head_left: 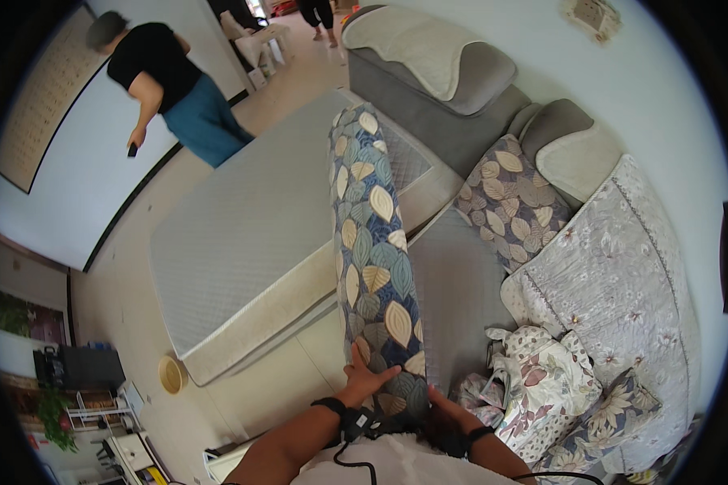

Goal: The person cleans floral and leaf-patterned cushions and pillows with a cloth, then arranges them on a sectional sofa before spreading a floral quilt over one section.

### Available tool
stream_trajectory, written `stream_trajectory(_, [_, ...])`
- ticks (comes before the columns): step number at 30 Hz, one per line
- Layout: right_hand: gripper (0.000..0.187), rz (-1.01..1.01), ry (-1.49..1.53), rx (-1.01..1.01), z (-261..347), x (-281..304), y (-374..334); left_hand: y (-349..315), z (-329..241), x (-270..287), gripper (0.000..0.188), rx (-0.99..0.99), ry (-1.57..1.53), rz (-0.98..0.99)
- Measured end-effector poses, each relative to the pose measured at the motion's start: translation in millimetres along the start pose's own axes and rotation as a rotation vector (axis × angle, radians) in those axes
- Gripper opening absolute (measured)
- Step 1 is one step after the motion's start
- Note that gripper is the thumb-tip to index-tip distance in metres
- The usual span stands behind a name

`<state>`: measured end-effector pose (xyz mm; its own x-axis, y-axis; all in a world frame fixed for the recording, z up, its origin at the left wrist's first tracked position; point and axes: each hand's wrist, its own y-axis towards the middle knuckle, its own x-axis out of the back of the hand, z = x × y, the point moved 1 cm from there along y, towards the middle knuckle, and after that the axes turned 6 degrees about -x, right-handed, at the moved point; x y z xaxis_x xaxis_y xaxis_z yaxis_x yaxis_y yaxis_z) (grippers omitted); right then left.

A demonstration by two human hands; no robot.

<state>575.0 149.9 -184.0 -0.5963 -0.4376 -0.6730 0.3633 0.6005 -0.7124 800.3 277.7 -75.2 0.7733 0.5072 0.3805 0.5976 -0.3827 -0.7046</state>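
Note:
A long, thick seat cushion (378,242) with cream and blue leaf prints stretches away from my body, over the edge of a grey quilted mattress (243,234). My left hand (368,380) grips its near end from the left side, thumb and fingers spread over the fabric. On the opposite side of that end, my right hand (441,402) holds on, mostly hidden behind the cushion and my wrist gear. Right of it lies a grey quilted sofa seat (459,283). A square pillow (511,198) with a similar leaf print leans at the sofa's corner.
A floral quilted cover (615,283) drapes the right side, near a bundled printed cloth (546,372) and another patterned pillow (623,416). A grey sofa section (437,113) stands beyond. Far left is a person (174,81) holding a dark object. A bin (172,374) sits on the floor.

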Motion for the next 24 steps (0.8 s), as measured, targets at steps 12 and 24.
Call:
stream_trajectory(12, [0.070,-1.430,-0.612,0.842,73,-125,-183,46,-87,7,0.088,0.142,-0.725,0.906])
stream_trajectory(24, [0.062,-1.587,-0.194,0.876,133,-53,-42,195,-201,149,0.074,-1.054,0.304,0.407])
